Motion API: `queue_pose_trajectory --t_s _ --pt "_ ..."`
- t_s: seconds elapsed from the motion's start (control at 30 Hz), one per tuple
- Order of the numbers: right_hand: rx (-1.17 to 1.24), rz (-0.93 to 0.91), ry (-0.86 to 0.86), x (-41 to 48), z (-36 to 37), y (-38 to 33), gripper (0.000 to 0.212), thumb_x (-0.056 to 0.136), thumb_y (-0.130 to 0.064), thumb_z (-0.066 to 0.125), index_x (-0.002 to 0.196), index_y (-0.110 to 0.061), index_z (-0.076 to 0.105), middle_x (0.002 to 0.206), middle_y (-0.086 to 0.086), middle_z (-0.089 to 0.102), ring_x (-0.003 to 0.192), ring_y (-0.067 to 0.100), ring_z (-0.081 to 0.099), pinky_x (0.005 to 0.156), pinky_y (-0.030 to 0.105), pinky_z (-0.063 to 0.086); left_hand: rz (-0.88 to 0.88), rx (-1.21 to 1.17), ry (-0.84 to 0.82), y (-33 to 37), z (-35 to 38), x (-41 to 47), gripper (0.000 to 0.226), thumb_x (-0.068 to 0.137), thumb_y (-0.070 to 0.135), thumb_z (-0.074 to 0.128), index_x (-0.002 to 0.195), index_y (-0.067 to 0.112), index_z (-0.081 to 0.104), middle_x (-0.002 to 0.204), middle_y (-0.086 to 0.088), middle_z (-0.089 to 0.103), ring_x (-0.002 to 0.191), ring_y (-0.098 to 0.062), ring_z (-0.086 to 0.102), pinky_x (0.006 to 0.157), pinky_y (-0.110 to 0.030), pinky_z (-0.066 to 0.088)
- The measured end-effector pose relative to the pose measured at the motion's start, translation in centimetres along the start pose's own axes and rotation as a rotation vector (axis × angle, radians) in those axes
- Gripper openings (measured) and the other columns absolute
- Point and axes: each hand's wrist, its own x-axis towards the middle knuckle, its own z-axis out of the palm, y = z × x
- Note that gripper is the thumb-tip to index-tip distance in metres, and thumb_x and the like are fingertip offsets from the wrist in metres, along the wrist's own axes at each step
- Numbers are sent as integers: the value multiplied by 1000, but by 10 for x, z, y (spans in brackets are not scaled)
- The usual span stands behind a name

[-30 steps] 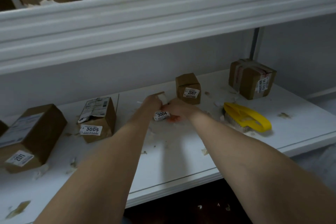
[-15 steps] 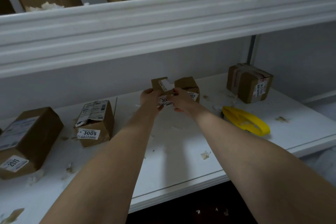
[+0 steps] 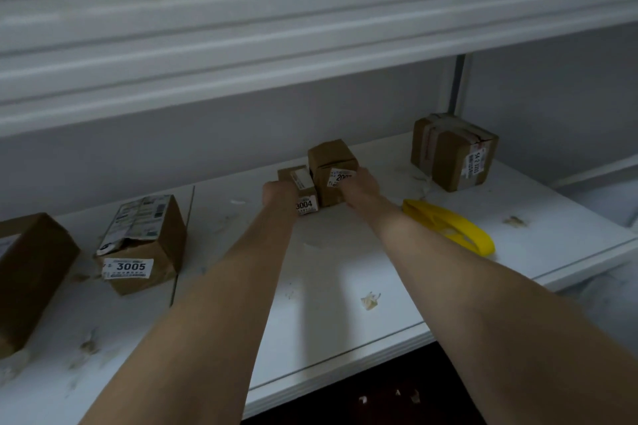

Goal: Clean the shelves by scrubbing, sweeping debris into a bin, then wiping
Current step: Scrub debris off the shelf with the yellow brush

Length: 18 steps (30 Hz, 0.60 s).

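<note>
Both my arms reach over the white shelf [image 3: 345, 331], which is littered with paper scraps. My left hand [image 3: 278, 195] grips the small cardboard box labelled 3004 [image 3: 303, 188], which stands on the shelf near the back wall. My right hand [image 3: 359, 188] holds the taller box labelled 2007 [image 3: 329, 157] right beside it; the two boxes touch. A yellow scrub brush [image 3: 448, 226] lies on the shelf just right of my right forearm.
A box labelled 3005 [image 3: 145, 241] stands at the left, with a bigger box [image 3: 31, 269] beyond it at the frame edge. A taped box [image 3: 452, 150] sits at the back right. A scrap [image 3: 370, 300] lies mid-shelf. The upper shelf's front [image 3: 310, 28] overhangs.
The 3004 box was lifted from the middle of the shelf and carried back to stand next to the 2007 box. My right hand moved from it onto the 2007 box.
</note>
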Motion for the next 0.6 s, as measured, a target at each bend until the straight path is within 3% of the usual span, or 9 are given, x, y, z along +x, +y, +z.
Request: queue_pose_trajectory --t_s 0.07,0.1,0.13,0.2,0.3,0.4,0.5,0.6 --pt "-71 -42 -47 -4 0 -3 40 95 -12 47 134 -4 45 135 15 51 121 31 51 81 29 45 -118 -272 -63 -3 4 17 34 99 16 41 129 3 48 132 -10 53 122 -23 52 90 -24 43" --pt "-95 -62 -45 -6 -1 -4 41 96 -13 48 135 -4 45 136 15 50 123 31 49 87 28 42 -217 -404 -72 -3 4 17 35 97 15 42 129 1 47 133 -14 52 121 -28 53 91 -29 46" --pt "-103 -75 -36 -9 -4 -5 43 95 -15 50 136 -4 44 137 15 50 125 31 47 93 28 40 -205 -423 -18 -3 6 18 37 95 15 43 129 0 48 134 -17 50 119 -32 53 94 -35 47" --pt "-137 -95 -1 -14 -14 -6 44 92 -17 52 134 -4 46 136 16 50 125 32 47 100 31 39 -129 -368 75 5 4 14 41 91 13 47 131 5 48 135 -18 48 120 -34 51 100 -39 45" --pt "-171 -124 51 -21 -38 -6 43 92 -18 52 133 -6 46 135 18 48 126 33 45 103 34 38 25 -302 100 23 0 -9 42 88 7 46 130 13 52 133 -15 51 121 -32 51 101 -35 44" --pt "-187 -131 133 -28 -68 -5 44 92 -22 53 133 -9 45 138 18 43 127 34 42 105 34 37 114 -248 36 47 9 -36 35 90 12 44 123 10 57 123 -15 60 115 -31 56 96 -35 47" --pt "-184 -58 246 -33 -99 1 55 89 -24 56 140 -14 38 143 17 35 131 35 38 107 36 35 249 -195 -109 71 27 -65 30 89 5 45 115 -4 57 115 -8 60 112 -20 55 89 -27 46" --pt "-171 -15 328 -33 -130 14 75 84 -31 64 147 -16 26 148 15 31 135 34 34 107 36 33 259 -193 -299 91 57 -88 41 88 9 51 128 0 53 133 -12 53 120 -25 52 99 -33 46"
